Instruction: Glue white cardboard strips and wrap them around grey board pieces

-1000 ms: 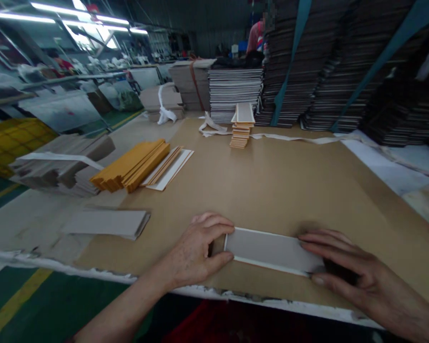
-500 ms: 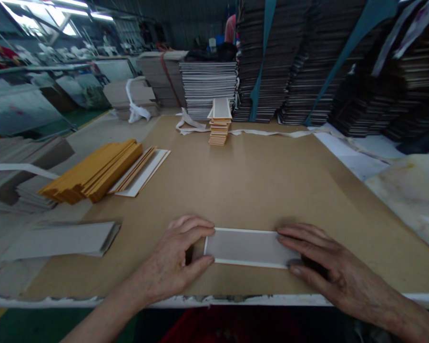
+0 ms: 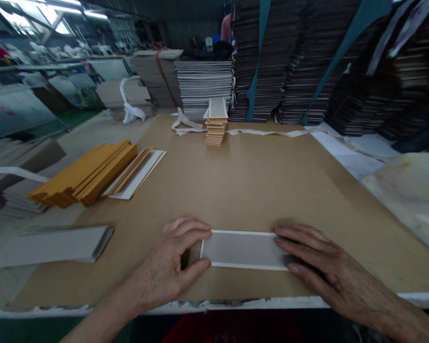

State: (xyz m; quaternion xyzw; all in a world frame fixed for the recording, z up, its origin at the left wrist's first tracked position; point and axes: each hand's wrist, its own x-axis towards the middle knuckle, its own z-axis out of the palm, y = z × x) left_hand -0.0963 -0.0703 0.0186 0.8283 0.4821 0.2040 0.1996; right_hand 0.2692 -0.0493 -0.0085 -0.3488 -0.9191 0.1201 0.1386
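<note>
A flat grey cardboard strip [image 3: 245, 250] with a thin white border lies lengthwise near the front of the brown-covered table [image 3: 264, 186]. My left hand [image 3: 180, 250] holds its left end, with the fingertips at the far edge and the thumb at the near edge. At the other end, my right hand [image 3: 312, 259] straddles the strip in the same manner and hides its right end. Both hands rest low, close to the table surface.
Orange strips [image 3: 89, 171] lie stacked at left beside white strips [image 3: 139, 175]. Nearer are loose grey strips [image 3: 53, 245]. A small pile of orange-edged strips [image 3: 216, 121] stands at the back, before tall bundled board stacks [image 3: 268, 62]. Crumpled sheeting [image 3: 411, 190] covers the right side.
The view has shifted slightly, so everything appears a little further left. Both hands keep their places at the strip's two ends.
</note>
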